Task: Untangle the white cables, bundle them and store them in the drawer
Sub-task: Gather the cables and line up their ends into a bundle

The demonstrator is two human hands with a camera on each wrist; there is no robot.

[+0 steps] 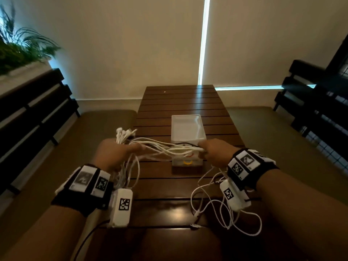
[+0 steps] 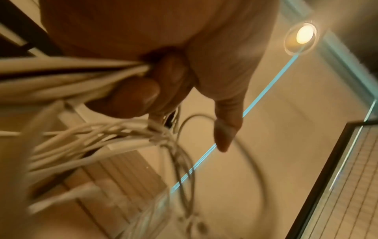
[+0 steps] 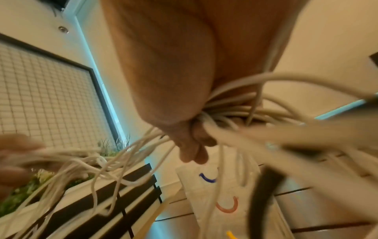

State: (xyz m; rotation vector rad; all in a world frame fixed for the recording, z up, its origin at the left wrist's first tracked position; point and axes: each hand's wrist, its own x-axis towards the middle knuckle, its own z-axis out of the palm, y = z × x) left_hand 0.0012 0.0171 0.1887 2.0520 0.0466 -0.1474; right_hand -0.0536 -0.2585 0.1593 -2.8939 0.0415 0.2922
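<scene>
A bunch of white cables [image 1: 169, 147] is stretched in the air between a person's two hands, above a dark slatted wooden tabletop [image 1: 180, 102]. The strands run roughly side by side from hand to hand, which suggests they are being pulled straight so that they can be gathered into one bundle.

The left hand [image 1: 114, 153] has its grip closed around one end of the bunch; in the left wrist view the fingers [image 2: 131, 95] curl tightly over several strands. A cluster of white plugs [image 1: 125, 133] sticks up past this hand, and loops of cable hang below it, probably kept together there so the ends stay aligned.

The right hand [image 1: 214, 153] also has its grip closed on the cables, clamping them in the fist (the right wrist view shows many strands fanning out from between palm and fingers). Slack cable trails down from this hand and lies in loose loops [image 1: 226, 211] on the near right of the tabletop, so some length is not yet gathered.

Just behind the stretched cables stands a small translucent drawer unit [image 1: 187, 162], its upper white drawer [image 1: 186, 127] apparently pulled open, likely ready to receive the bundle. No cables lie in it yet.

Further out, dark slatted benches [image 1: 33, 113] flank the tabletop, a green plant [image 1: 20, 48] stands at the far left, and pale blinds cover the window behind.
</scene>
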